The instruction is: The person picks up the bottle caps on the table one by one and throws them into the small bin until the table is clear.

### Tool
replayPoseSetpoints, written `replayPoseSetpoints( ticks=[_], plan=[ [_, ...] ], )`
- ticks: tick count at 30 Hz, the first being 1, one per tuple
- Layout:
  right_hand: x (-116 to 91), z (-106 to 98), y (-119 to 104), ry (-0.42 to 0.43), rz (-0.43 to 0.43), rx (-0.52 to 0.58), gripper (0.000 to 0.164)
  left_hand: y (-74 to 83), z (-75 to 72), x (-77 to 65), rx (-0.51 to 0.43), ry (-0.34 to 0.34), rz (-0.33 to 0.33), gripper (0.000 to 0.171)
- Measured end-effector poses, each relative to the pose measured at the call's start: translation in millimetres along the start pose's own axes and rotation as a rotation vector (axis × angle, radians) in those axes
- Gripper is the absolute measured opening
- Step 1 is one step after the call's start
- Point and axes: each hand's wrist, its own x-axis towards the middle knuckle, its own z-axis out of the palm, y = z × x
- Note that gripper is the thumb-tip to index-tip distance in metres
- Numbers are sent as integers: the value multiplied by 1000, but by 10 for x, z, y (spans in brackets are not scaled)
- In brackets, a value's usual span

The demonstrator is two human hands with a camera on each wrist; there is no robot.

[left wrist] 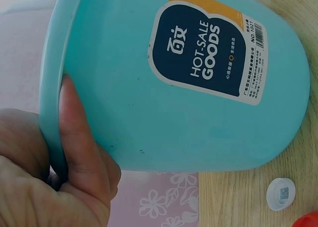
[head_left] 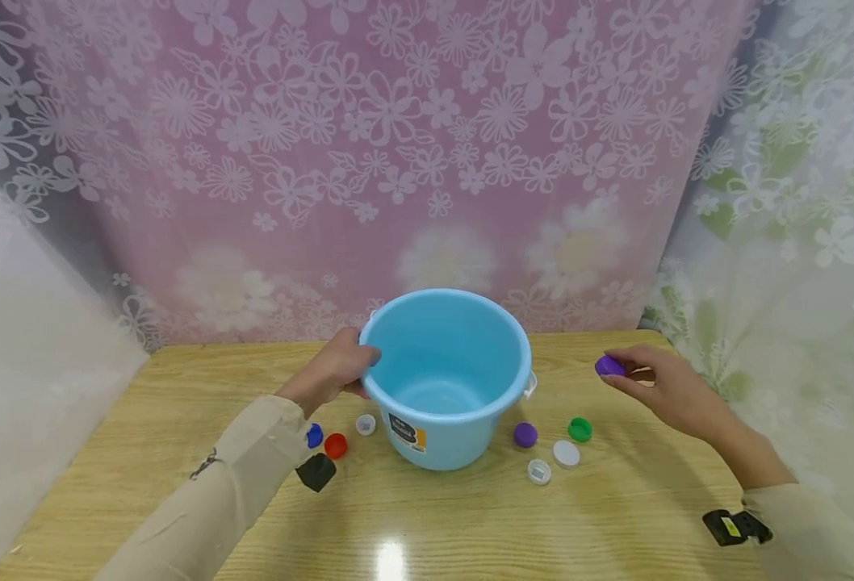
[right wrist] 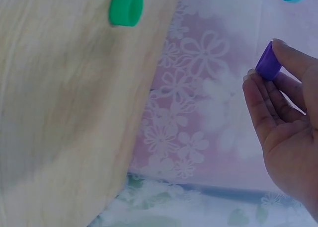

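Observation:
A light blue plastic bucket (head_left: 445, 436) with a dark printed label (left wrist: 198, 53) stands in the middle of the table. My left hand (head_left: 336, 363) grips its rim at the left, thumb over the inside edge and fingers on the outer wall, as the left wrist view also shows. Out to the right, above the table, my right hand (head_left: 663, 387) pinches a purple bottle cap (right wrist: 269, 62) between thumb and fingertips. Nearest below that hand lies a green cap (head_left: 580, 429). The bucket's inside holds nothing that shows in the head view.
Right of the bucket lie another purple cap (head_left: 525, 435), a white cap (head_left: 567, 453) and a second white cap (head_left: 539, 472). On its left are a white cap (head_left: 366, 424), a red cap (head_left: 336, 445) and a blue cap (head_left: 314, 436). A flowered curtain (head_left: 427, 161) hangs behind the wooden table (head_left: 470, 532).

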Motion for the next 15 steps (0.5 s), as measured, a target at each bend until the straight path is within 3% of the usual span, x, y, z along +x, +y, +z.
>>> replayPoseSetpoints(
  ticks=[7, 15],
  plan=[
    [177, -47, -125, 52, -75, 2, 34, 4, 10, -13, 4, -2, 6, 41],
    [373, -90, -347, 77, -46, 2, 40, -15, 1, 10, -8, -5, 7, 43]
  ],
)
